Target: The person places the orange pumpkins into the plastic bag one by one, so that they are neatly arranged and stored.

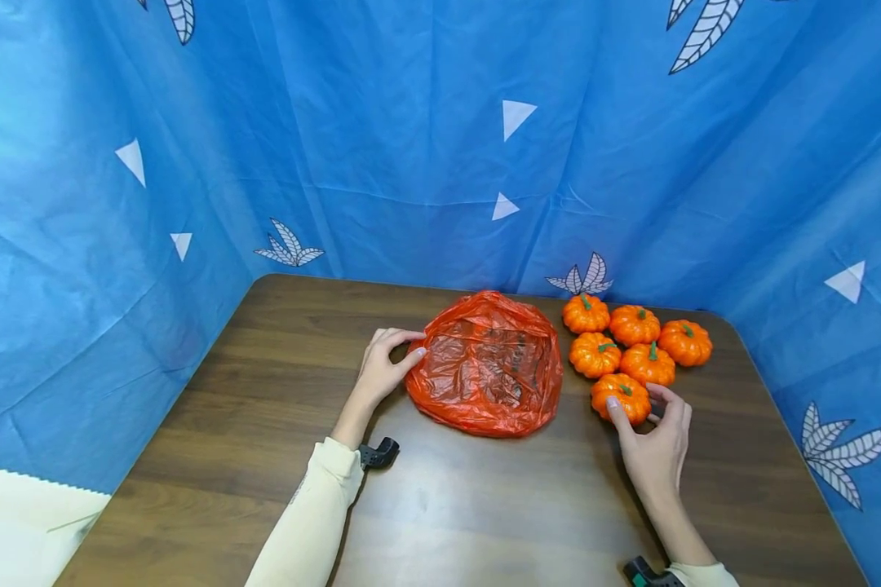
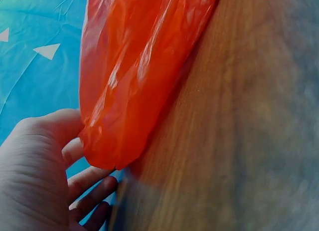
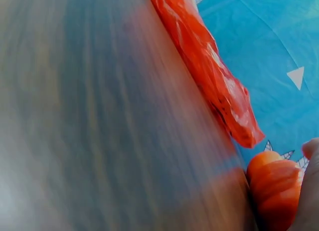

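A red plastic bag (image 1: 484,420) lies spread on the table, its mouth opened wide and facing up. My left hand (image 1: 383,367) pinches the bag's left rim between thumb and fingers; the left wrist view shows the rim of the bag (image 2: 124,91) at those fingertips. To the right, my right hand (image 1: 659,448) holds a small orange pumpkin (image 1: 618,398), thumb on its near left side and fingers round its right. The right wrist view catches just part of that pumpkin (image 3: 275,191) beside the thumb.
Several more small pumpkins with green stems, such as the far right one (image 1: 686,342), sit clustered just behind the held one. The brown wooden table (image 1: 213,440) meets a blue patterned curtain (image 1: 411,147) at its back and sides.
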### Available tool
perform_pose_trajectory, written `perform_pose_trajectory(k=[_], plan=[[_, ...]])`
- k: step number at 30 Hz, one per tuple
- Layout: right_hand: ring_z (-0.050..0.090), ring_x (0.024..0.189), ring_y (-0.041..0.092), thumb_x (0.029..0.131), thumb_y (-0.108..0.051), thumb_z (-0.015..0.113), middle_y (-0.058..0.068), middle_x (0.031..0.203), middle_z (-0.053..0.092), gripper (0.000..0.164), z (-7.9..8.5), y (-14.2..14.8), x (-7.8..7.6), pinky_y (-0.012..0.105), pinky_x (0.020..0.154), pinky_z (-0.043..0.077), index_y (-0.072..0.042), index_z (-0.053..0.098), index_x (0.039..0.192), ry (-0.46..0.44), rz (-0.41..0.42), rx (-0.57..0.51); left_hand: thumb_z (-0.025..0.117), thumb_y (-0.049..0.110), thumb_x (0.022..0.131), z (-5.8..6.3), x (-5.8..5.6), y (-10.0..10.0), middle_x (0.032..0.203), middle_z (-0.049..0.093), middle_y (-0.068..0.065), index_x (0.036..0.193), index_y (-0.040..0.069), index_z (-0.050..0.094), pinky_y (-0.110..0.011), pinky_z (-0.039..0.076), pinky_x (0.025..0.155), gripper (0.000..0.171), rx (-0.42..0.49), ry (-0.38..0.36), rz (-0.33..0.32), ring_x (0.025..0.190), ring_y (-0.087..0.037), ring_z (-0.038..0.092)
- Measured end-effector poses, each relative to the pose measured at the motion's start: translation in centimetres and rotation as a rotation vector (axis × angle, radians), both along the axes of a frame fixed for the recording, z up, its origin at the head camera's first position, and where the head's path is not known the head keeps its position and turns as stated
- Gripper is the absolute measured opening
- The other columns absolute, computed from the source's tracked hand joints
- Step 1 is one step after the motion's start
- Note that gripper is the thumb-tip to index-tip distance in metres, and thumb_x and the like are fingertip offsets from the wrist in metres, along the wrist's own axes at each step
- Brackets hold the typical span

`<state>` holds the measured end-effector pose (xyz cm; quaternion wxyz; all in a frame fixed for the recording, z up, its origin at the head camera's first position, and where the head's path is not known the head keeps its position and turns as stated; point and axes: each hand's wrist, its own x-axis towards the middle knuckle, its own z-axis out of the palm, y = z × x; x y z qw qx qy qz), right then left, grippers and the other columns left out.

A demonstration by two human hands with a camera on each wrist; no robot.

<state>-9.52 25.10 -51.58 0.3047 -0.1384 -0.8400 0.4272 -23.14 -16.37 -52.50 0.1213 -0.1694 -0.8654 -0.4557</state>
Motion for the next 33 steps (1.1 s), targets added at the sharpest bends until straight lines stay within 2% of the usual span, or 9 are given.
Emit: perform_pose_trajectory(k=[3, 7, 20, 28, 33], plan=[[0.052, 0.117, 0.023, 0.085, -0.029, 0.089, 0.017, 0.135, 0.051, 0.072, 0.2, -0.4, -0.1, 0.014, 0.091, 0.035, -0.003, 0.052, 0.14, -0.046, -0.002, 0.032, 0.079, 0.027, 0.095, 0.0, -0.1, 0.0, 0.119, 0.075, -0.003, 0.12, 0.017, 0.079, -0.047, 0.044, 0.101, 0.027, -0.007, 0.018, 0.0, 0.114, -0.024, 0.057], [0.052, 0.114, 0.024, 0.081, -0.031, 0.092, 0.017, 0.136, 0.051, 0.077, 0.2, -0.6, -0.3, 0.017, 0.091, 0.035, -0.004, 0.051, 0.141, -0.061, 0.0, 0.064, 0.082, 0.02, 0.092, 0.1, -0.3, 0.0, 0.115, 0.075, -0.005, 0.119, 0.016, 0.079, -0.048, 0.043, 0.1, 0.027, -0.016, 0.036, 0.005, 0.112, -0.027, 0.056], [0.052, 0.111, 0.03, 0.078, -0.028, 0.093, 0.021, 0.133, 0.05, 0.081, 0.1, -0.7, -0.1, 0.028, 0.088, 0.035, -0.004, 0.051, 0.142, -0.088, 0.014, 0.118, 0.082, 0.013, 0.09, 0.1, -0.4, -0.1, 0.112, 0.074, -0.006, 0.119, 0.017, 0.079, -0.047, 0.041, 0.101, 0.029, -0.017, -0.007, 0.005, 0.112, -0.026, 0.055], [0.052, 0.116, 0.029, 0.077, -0.023, 0.093, 0.018, 0.134, 0.05, 0.079, 0.0, -1.3, 0.1, 0.021, 0.087, 0.035, -0.005, 0.051, 0.141, -0.066, -0.011, 0.077, 0.082, 0.011, 0.089, -0.1, -0.5, -0.3, 0.112, 0.075, -0.005, 0.118, 0.018, 0.079, -0.048, 0.041, 0.102, 0.03, -0.007, -0.015, 0.01, 0.113, -0.026, 0.055], [0.05, 0.121, 0.023, 0.078, -0.022, 0.092, 0.016, 0.139, 0.051, 0.079, 0.0, -2.2, 0.0, 0.021, 0.091, 0.035, -0.005, 0.051, 0.143, 0.012, -0.03, 0.026, 0.081, 0.012, 0.09, -0.2, -0.5, -0.3, 0.11, 0.074, -0.005, 0.117, 0.018, 0.079, -0.048, 0.041, 0.102, 0.028, -0.009, -0.025, 0.012, 0.113, -0.026, 0.055]])
